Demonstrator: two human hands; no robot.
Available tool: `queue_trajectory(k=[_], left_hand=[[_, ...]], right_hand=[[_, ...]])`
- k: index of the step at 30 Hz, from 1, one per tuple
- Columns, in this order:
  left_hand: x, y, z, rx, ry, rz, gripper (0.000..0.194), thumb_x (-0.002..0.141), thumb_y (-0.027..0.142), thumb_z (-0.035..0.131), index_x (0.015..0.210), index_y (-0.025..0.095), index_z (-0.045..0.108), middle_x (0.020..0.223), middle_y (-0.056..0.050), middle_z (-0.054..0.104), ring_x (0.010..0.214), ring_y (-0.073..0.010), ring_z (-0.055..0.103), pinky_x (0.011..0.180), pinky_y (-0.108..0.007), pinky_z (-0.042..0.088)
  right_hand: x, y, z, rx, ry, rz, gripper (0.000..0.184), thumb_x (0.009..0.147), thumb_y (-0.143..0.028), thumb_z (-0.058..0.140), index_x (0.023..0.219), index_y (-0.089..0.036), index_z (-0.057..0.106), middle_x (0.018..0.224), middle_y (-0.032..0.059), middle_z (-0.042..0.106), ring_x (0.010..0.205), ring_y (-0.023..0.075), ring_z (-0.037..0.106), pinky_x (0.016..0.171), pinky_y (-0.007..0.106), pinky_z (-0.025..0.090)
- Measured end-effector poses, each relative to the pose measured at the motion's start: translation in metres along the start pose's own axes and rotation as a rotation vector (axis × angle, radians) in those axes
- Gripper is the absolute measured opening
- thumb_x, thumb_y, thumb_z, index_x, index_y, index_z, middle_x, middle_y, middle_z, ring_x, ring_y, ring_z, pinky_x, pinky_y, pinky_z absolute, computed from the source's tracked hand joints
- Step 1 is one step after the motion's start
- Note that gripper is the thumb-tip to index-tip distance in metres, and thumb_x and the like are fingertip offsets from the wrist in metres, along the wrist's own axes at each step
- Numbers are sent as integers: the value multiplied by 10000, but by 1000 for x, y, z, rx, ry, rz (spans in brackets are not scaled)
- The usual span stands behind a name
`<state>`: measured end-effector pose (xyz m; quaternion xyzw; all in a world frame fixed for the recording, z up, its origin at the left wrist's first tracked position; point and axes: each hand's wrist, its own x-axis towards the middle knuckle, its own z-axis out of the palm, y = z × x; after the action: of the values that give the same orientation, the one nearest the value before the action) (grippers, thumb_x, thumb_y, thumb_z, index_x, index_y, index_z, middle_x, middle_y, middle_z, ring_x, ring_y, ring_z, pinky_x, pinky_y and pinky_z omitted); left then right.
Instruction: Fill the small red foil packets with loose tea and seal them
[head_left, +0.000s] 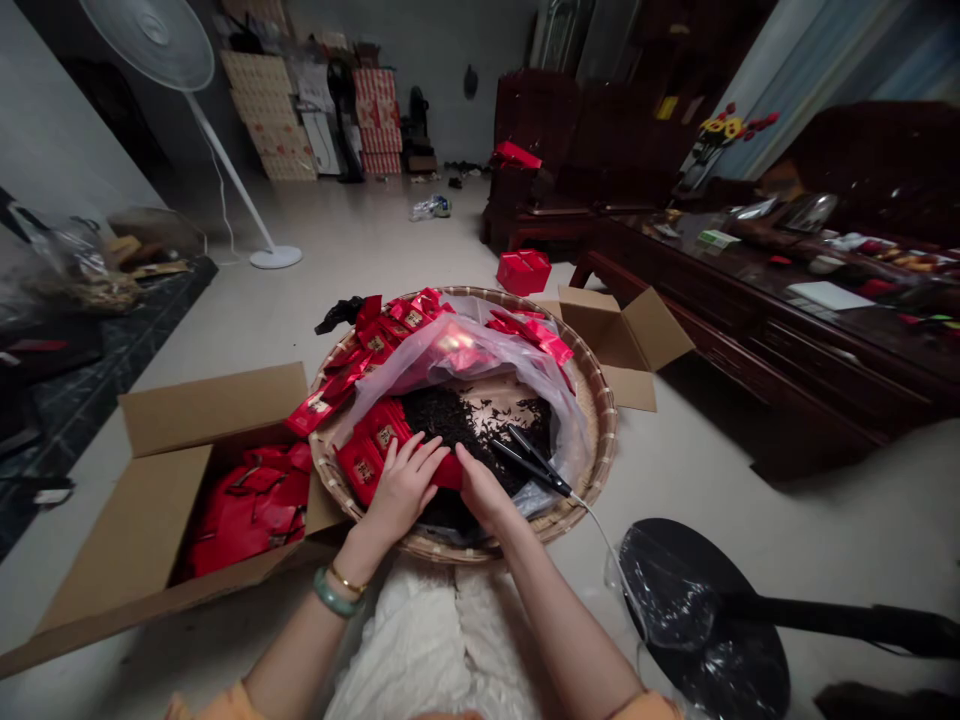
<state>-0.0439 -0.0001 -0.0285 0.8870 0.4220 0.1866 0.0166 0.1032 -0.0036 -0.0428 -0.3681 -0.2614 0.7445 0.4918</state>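
Observation:
A round woven basket tray [600, 400] sits in front of me, holding a heap of dark loose tea leaves [457, 420], a clear plastic bag [480, 350] and several small red packets [379, 435]. Both hands are at the tray's near side. My left hand [405, 490] and my right hand [484, 495] pinch one red packet [448, 472] between them, fingers closed on its edges. A black tool with a white cord [532, 458] lies on the leaves just right of my right hand.
An open cardboard box [150, 500] with red bags stands at the left, a smaller open box [626, 335] behind the tray. A black fan base [705, 620] lies at the lower right. A dark wooden table [787, 330] fills the right side; a standing fan [225, 150] is at the back left.

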Motion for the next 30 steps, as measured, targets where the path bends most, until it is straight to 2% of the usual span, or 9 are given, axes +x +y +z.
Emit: queue_trajectory(k=[7,13,16,19,22,24,27,30], left_hand=[[-3,-1,8,-31,0,-18,589,730,50,556,1291,181,437,1258,-92,559,1140,-279,466,1022,-563,302],[-8,-2,12,-53,14,-53,570,716,44,559,1262,176,461,1249,-110,563,1161,-282,461,1016,-580,294],[-8,2,9,-47,39,-47,571,713,60,568,1261,184,466,1247,-114,564,1165,-287,458,1012,-589,290],[-6,8,4,-29,73,-25,571,714,121,610,1267,168,471,1243,-116,568,1141,-297,464,1023,-578,271],[-5,14,4,-34,114,12,554,723,179,639,1257,161,493,1234,-112,579,1100,-288,485,985,-513,333],[-5,15,5,-39,137,30,522,729,180,640,1237,168,518,1226,-103,590,1090,-283,496,937,-473,371],[-7,14,8,-37,160,43,463,751,171,619,1208,177,547,1219,-94,601,1105,-282,501,901,-449,378],[-6,12,7,-31,201,41,414,784,183,587,1197,183,556,1209,-92,610,1117,-275,505,899,-442,368]], right_hand=[[0,-3,-2,-253,84,-29,575,747,-643,507,865,-117,707,770,58,694,739,176,586,808,327,402],[-5,-12,-2,-371,-31,-23,474,709,-572,603,747,-111,703,631,6,634,629,131,515,709,283,399],[-9,-15,-2,-434,-38,-22,459,716,-561,601,695,-110,687,582,-14,593,579,110,471,648,262,389],[-15,-16,2,-462,-49,-63,477,763,-572,538,775,-121,695,671,6,625,647,130,515,692,274,409],[-17,-15,7,-471,-80,-117,448,785,-557,523,888,-155,693,823,27,658,822,165,560,811,293,408],[-16,-13,9,-481,-98,-122,414,775,-537,550,891,-164,686,834,23,653,829,165,556,800,283,407],[-16,-9,8,-577,-71,-101,385,755,-516,581,698,-143,656,622,-16,567,604,121,471,604,241,373],[-19,-4,7,-737,109,-267,418,773,-483,568,512,-157,562,492,-41,431,508,95,354,522,237,285]])
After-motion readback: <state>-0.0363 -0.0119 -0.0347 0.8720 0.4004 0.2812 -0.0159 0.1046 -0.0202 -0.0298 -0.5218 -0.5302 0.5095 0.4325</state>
